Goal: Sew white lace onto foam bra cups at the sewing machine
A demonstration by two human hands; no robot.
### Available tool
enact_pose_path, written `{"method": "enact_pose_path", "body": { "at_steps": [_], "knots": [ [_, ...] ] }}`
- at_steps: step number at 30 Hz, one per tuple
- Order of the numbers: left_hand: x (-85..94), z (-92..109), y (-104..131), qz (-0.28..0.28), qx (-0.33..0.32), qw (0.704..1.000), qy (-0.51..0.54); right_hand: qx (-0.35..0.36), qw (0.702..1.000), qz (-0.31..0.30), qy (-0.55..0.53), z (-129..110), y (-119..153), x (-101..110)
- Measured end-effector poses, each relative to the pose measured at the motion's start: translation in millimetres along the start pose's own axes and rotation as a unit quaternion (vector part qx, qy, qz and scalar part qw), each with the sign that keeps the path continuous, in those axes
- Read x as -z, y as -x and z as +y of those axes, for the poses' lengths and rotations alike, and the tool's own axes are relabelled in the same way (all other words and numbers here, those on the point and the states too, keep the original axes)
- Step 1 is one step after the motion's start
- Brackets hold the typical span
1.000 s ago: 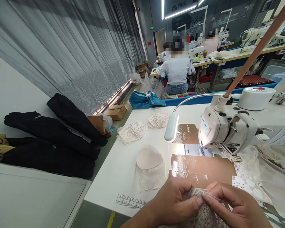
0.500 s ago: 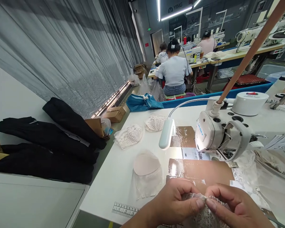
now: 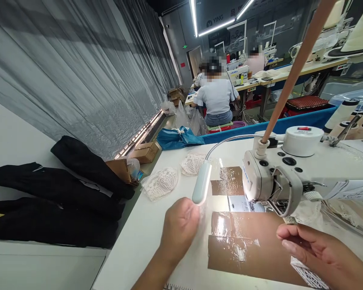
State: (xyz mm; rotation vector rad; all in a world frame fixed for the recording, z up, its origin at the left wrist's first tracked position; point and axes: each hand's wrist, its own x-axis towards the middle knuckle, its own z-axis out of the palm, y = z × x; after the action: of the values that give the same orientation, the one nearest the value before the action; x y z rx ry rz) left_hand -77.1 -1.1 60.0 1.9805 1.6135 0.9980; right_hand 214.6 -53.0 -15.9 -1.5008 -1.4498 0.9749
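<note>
My left hand (image 3: pixel 181 221) is closed beside the lamp head, above the white tabletop. A sheer pale fabric piece (image 3: pixel 202 213) shows faintly at its fingertips, mostly hidden behind the hand. To the right, my right hand (image 3: pixel 326 249) is curled in front of the sewing machine, its thumb and forefinger slightly apart. White lace (image 3: pixel 308 274) hangs below its fingers, partly covered by the hand. Two lace cup pieces, a nearer one (image 3: pixel 160 184) and a farther one (image 3: pixel 192 164), lie at the table's left side.
The sewing machine (image 3: pixel 269 173) stands at right, with a lamp (image 3: pixel 202 183) on a bendable neck. Brown tape-covered sheets (image 3: pixel 245 241) lie around its needle plate. Pale fabric (image 3: pixel 308 213) is heaped behind my right hand. A co-worker (image 3: pixel 216 96) sits farther off; black garments (image 3: pixel 57 193) lie at left.
My hands have parted from the lace they both held. My left hand has moved left and forward, and the sheer piece no longer lies on the table. My right hand has shifted right with lace.
</note>
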Motion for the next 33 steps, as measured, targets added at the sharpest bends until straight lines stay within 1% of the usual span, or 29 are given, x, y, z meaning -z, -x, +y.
{"method": "enact_pose_path", "body": {
  "at_steps": [1, 2, 3, 4, 6, 7, 8, 9, 10, 11, 12, 14, 16, 17, 19, 21, 23, 28, 30, 33],
  "knots": [
    [-9.9, 0.9, -4.1, -0.009, -0.078, 0.991, -0.105, -0.002, 1.0, -0.026, 0.008, 4.2, -4.0, 4.2],
    [-25.6, 2.2, -6.7, -0.03, -0.153, 0.968, -0.195, -0.003, 0.999, -0.048, 0.013, 7.3, -8.4, 6.8],
    [-45.6, 3.7, -7.6, -0.066, -0.225, 0.93, -0.283, 0.002, 0.998, -0.061, 0.022, 9.2, -12.9, 7.7],
    [-68.0, 5.5, -6.7, -0.096, -0.252, 0.913, -0.306, 0.014, 0.997, -0.06, 0.041, 10.0, -17.3, 7.1],
    [-110.8, 10.5, -0.5, -0.13, -0.274, 0.895, -0.327, 0.056, 0.992, -0.057, 0.101, 8.7, -24.7, 3.3],
    [-127.4, 13.7, 4.2, -0.141, -0.275, 0.889, -0.339, 0.079, 0.985, -0.063, 0.141, 7.3, -27.3, 0.6],
    [-139.0, 17.2, 9.3, -0.157, -0.28, 0.881, -0.347, 0.1, 0.976, -0.069, 0.183, 5.8, -29.0, -2.4],
    [-145.4, 21.1, 14.1, -0.176, -0.28, 0.874, -0.356, 0.12, 0.965, -0.071, 0.223, 4.8, -29.9, -5.7],
    [-146.8, 25.0, 18.0, -0.196, -0.281, 0.867, -0.361, 0.139, 0.953, -0.072, 0.258, 4.6, -29.9, -9.3],
    [-143.8, 28.6, 20.4, -0.214, -0.281, 0.864, -0.359, 0.156, 0.943, -0.076, 0.284, 5.5, -29.3, -13.3],
    [-137.7, 31.6, 21.0, -0.228, -0.281, 0.864, -0.349, 0.17, 0.934, -0.083, 0.304, 7.6, -28.2, -17.6],
    [-120.8, 34.5, 16.9, -0.238, -0.277, 0.88, -0.303, 0.194, 0.917, -0.086, 0.338, 14.5, -25.3, -26.9],
    [-104.9, 31.9, 8.4, -0.255, -0.266, 0.903, -0.222, 0.225, 0.892, -0.061, 0.387, 21.8, -22.4, -35.4],
    [-99.4, 28.9, 3.9, -0.263, -0.257, 0.913, -0.177, 0.24, 0.875, -0.034, 0.42, 24.4, -21.3, -38.8],
    [-94.7, 20.9, -3.2, -0.263, -0.245, 0.927, -0.105, 0.263, 0.834, 0.014, 0.485, 25.9, -19.6, -43.2],
    [-97.4, 13.6, -6.6, -0.242, -0.251, 0.934, -0.082, 0.276, 0.802, 0.037, 0.529, 22.6, -19.0, -44.8],
    [-103.9, 8.8, -7.5, -0.225, -0.265, 0.934, -0.088, 0.274, 0.786, 0.046, 0.552, 16.7, -20.0, -44.5],
    [-115.7, 2.4, -14.9, -0.22, -0.304, 0.919, -0.117, 0.295, 0.751, 0.081, 0.585, 4.1, -27.7, -40.5],
    [-117.3, -1.3, -20.6, -0.222, -0.318, 0.913, -0.129, 0.302, 0.748, 0.085, 0.585, 1.4, -30.6, -39.4],
    [-118.9, -7.2, -26.7, -0.224, -0.334, 0.906, -0.132, 0.294, 0.754, 0.089, 0.58, -0.9, -33.3, -39.7]
  ]
}}
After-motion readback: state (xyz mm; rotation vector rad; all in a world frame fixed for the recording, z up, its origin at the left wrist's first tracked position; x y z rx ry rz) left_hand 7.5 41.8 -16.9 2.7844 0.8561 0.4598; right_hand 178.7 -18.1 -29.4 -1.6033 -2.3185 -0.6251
